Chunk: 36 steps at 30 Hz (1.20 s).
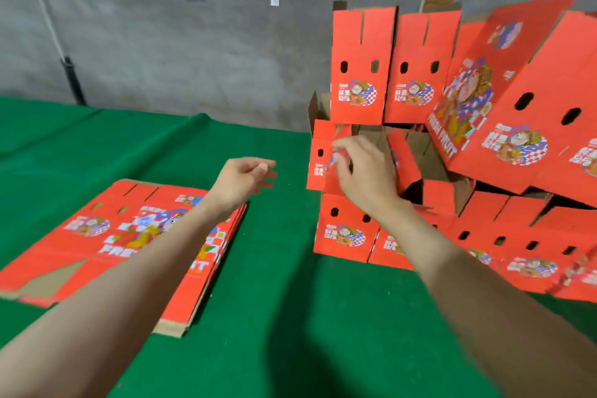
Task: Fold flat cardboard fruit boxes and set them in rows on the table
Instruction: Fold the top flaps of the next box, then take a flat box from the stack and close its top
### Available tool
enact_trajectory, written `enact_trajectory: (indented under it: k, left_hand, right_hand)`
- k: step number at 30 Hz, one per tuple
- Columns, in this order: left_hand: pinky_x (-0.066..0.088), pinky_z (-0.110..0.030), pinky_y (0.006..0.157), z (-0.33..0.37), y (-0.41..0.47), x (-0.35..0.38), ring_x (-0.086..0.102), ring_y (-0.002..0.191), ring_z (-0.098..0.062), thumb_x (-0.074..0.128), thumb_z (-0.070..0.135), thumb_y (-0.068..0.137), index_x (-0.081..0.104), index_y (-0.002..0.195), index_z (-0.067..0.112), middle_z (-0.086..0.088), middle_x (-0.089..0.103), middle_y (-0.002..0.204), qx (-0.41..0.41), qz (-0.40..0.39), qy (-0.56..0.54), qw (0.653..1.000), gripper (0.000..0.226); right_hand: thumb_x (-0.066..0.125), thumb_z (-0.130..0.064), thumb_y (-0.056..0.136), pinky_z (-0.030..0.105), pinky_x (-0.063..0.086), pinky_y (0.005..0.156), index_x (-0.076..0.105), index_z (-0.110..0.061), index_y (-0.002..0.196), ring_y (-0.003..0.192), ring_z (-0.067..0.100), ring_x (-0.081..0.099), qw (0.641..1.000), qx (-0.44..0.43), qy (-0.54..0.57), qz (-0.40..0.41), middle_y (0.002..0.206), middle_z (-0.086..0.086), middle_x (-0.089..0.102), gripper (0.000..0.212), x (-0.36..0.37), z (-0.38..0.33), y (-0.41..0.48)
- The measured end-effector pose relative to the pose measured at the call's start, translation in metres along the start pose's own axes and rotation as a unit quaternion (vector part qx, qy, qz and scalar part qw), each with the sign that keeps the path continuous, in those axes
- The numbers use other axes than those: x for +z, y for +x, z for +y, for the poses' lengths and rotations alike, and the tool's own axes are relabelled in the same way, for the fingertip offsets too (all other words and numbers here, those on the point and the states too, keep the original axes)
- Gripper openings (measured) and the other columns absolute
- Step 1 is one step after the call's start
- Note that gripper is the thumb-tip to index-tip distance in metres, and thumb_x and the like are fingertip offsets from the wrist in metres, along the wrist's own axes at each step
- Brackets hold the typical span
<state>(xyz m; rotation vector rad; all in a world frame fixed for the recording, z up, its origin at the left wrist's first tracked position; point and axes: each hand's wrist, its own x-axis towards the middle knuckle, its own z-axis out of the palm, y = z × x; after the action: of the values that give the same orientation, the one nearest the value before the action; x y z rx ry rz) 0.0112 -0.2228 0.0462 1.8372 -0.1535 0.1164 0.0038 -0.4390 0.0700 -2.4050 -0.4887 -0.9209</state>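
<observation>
A stack of flat red cardboard blanks [129, 236] is seen at 8 o'clock on the green-covered table [274, 317], w/ folded fruit boxes [355, 233] piled in rough tiers from 3 to 1 o'clock against a grey wall [193, 42]. The right hand [358, 168] is held at the face of a small mid-tier box [318, 155], fingers curled, thumb and forefinger pinched at or just off its printed panel; whether the card is actually gripped cannot be told, the frame being blurred. The left hand [245, 181] is held loosely open above the table, just off the blank stack's 2 o'clock corner, nothing in it.

The boxes are judged light, stiff along the panels and weak at the scored creases; printed faces are probably a bit slick. A large box [517, 100] at 2 o'clock is tilted and leans over the lower rows, so the pile is likely easily toppled. A hold is best taken at panel edges or near the oval hand holes, not on loose flaps. Blanks are probably best lifted one at a time by a long edge, since a single sheet is apt to flex.
</observation>
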Motion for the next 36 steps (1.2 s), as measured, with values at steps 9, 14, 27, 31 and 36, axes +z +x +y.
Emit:
enact_trajectory:
  k: [9, 14, 27, 31, 36]
  left_hand:
    - [0.044, -0.036, 0.077, -0.161, -0.083, -0.222, 0.065, 0.087, -0.024, 0.055, 0.003, 0.091, 0.067, 0.107, -0.004, -0.023, 0.069, 0.094, -0.191, 0.210, 0.168, 0.944, 0.021]
    - [0.046, -0.038, 0.085, -0.221, -0.094, -0.260, 0.062, 0.106, -0.037, 0.052, 0.010, 0.092, 0.065, 0.114, 0.002, -0.022, 0.067, 0.110, -0.239, 0.146, 0.359, 0.890, 0.026]
    - [0.046, -0.039, 0.090, -0.249, -0.066, -0.236, 0.054, 0.110, -0.036, 0.046, 0.010, 0.087, 0.047, 0.134, 0.006, -0.022, 0.052, 0.129, -0.292, 0.189, 0.220, 0.911, 0.047]
    - [0.043, -0.046, 0.100, -0.258, -0.059, -0.251, 0.051, 0.116, -0.040, 0.047, 0.013, 0.086, 0.050, 0.127, 0.000, -0.024, 0.054, 0.126, -0.374, 0.127, 0.230, 0.889, 0.043]
    - [0.045, -0.034, 0.071, -0.257, -0.062, -0.253, 0.060, 0.085, -0.028, 0.065, 0.004, 0.080, 0.066, 0.104, -0.003, -0.020, 0.064, 0.102, -0.357, 0.195, 0.097, 0.908, 0.024]
  right_hand:
    - [0.054, -0.019, 0.094, 0.029, 0.048, 0.088, 0.065, -0.012, 0.111, 0.100, 0.024, 0.064, 0.905, 0.144, 0.085, -0.392, 0.110, 0.008, 0.070, 0.022, 0.192, -0.093, -0.120]
    - [0.052, -0.017, 0.096, 0.030, 0.046, 0.092, 0.057, -0.006, 0.119, 0.109, 0.027, 0.060, 0.861, 0.228, 0.095, -0.445, 0.119, 0.012, 0.065, 0.027, 0.247, -0.128, -0.117]
    - [0.053, -0.011, 0.096, 0.036, 0.051, 0.089, 0.049, -0.011, 0.129, 0.107, 0.028, 0.061, 0.748, 0.511, 0.223, -0.360, 0.095, 0.000, 0.061, 0.033, 0.279, -0.137, -0.104]
    - [0.049, -0.009, 0.097, 0.034, 0.048, 0.092, 0.045, -0.012, 0.136, 0.105, 0.022, 0.058, 0.740, 0.505, 0.222, -0.384, 0.110, 0.004, 0.059, 0.039, 0.281, -0.142, -0.104]
    - [0.051, -0.004, 0.094, 0.027, 0.043, 0.086, 0.053, -0.006, 0.128, 0.093, 0.013, 0.053, 0.773, 0.456, 0.160, -0.411, 0.123, 0.008, 0.060, 0.033, 0.277, -0.139, -0.110]
